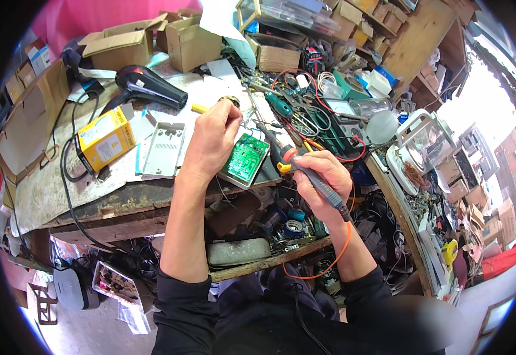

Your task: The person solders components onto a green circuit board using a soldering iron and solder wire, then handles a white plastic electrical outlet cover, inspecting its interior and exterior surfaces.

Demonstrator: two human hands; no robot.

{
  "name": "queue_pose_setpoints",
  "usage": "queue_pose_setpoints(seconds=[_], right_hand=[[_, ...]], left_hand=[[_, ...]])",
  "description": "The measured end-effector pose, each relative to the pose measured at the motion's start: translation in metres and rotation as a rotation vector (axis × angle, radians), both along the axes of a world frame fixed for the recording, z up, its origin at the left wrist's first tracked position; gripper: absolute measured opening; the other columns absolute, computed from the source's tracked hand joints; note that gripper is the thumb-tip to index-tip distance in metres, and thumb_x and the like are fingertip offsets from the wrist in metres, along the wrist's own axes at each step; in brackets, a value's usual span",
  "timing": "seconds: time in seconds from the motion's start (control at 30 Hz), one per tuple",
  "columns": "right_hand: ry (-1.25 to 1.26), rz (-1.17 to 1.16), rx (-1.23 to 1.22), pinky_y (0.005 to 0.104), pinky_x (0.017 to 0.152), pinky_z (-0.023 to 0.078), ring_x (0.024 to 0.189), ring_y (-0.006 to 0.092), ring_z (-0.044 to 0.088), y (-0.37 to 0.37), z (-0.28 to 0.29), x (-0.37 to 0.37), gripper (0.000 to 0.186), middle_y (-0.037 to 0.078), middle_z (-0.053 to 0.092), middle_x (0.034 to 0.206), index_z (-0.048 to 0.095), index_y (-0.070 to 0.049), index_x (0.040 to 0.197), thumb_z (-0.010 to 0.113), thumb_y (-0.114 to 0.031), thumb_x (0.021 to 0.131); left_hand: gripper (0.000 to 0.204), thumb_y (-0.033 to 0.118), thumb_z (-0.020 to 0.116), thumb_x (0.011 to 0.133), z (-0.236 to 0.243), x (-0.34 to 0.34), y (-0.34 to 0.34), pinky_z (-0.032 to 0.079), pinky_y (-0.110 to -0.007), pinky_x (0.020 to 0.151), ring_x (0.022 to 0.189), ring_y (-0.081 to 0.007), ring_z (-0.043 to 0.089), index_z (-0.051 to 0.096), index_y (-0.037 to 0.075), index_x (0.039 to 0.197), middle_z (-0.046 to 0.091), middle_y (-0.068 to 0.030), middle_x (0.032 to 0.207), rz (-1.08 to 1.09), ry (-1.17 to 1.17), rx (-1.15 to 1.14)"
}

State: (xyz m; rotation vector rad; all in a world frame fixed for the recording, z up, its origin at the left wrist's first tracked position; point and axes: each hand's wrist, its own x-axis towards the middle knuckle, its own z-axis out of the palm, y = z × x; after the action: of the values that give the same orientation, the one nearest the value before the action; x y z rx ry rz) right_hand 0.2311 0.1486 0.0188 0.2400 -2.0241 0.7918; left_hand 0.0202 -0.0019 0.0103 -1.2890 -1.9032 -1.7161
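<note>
My right hand (322,177) is wrapped round the handle of a soldering iron (324,188), black with red and yellow parts. Its metal end points up and left, above the right edge of a green circuit board (247,158). The board lies in a pale casing at the bench's front edge. Just left of the board, my left hand (212,137) is closed in a pinch; what its fingertips hold is too small to make out. A small round dark thing (230,100) shows beyond those fingertips. An empty grey plastic cover (163,149) rests on the bench to the left.
A black hair dryer (151,86) and a yellow box (105,139) occupy the bench's left side. Pliers, a green-handled tool (279,105) and tangled leads crowd the right. Cardboard boxes (194,42) line the back. Under the bench top, an open shelf (269,262) holds assorted parts.
</note>
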Motion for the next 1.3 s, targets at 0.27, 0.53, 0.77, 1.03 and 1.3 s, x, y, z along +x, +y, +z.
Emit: queue_pose_setpoints(seconds=[0.27,0.53,0.77,1.03,1.3], right_hand=[[-0.005,0.01,-0.013,0.0314,0.075,0.059,0.085,0.0214,0.073,0.001,-0.001,0.0,0.034,0.013,0.075,0.102,0.075,-0.001,0.113,0.076,0.009,0.08],[-0.034,0.053,-0.376,0.0271,0.071,0.062,0.079,0.0149,0.074,-0.007,-0.005,0.003,0.024,0.013,0.074,0.106,0.069,0.003,0.12,0.066,0.007,0.096],[-0.03,0.071,-0.323,0.0275,0.071,0.062,0.078,0.0161,0.074,-0.005,-0.005,0.001,0.024,0.013,0.072,0.105,0.069,0.004,0.12,0.067,0.007,0.096],[-0.047,0.066,-0.275,0.0275,0.071,0.062,0.078,0.0162,0.074,-0.004,-0.005,-0.001,0.024,0.013,0.072,0.105,0.069,0.005,0.119,0.067,0.007,0.096],[-0.047,0.075,-0.269,0.0277,0.071,0.061,0.078,0.0163,0.074,-0.004,-0.005,0.0,0.023,0.013,0.072,0.105,0.069,0.004,0.119,0.067,0.007,0.096]], left_hand=[[0.005,-0.001,0.069,0.096,0.0,-0.001,0.001,0.055,-0.034,0.076,0.081,-0.0216,0.07,0.065,-0.004,0.098,0.072,-0.0143,0.088,0.005,0.022,-0.014],[0.008,0.0,0.068,0.096,0.001,0.0,0.0,0.053,-0.043,0.079,0.086,-0.0375,0.068,0.061,-0.004,0.096,0.068,-0.0206,0.09,-0.021,-0.004,-0.011],[0.007,0.0,0.069,0.095,0.0,0.001,0.0,0.054,-0.04,0.077,0.084,-0.0326,0.068,0.063,-0.004,0.097,0.069,-0.0184,0.089,-0.02,0.004,-0.011],[0.007,0.0,0.071,0.095,-0.001,-0.001,0.0,0.054,-0.035,0.074,0.079,-0.0225,0.068,0.066,-0.003,0.098,0.071,-0.0145,0.087,0.01,0.045,-0.018],[0.009,0.0,0.068,0.095,0.004,0.003,-0.002,0.053,-0.044,0.079,0.087,-0.0402,0.068,0.061,-0.004,0.096,0.068,-0.022,0.09,-0.015,0.017,-0.015]])
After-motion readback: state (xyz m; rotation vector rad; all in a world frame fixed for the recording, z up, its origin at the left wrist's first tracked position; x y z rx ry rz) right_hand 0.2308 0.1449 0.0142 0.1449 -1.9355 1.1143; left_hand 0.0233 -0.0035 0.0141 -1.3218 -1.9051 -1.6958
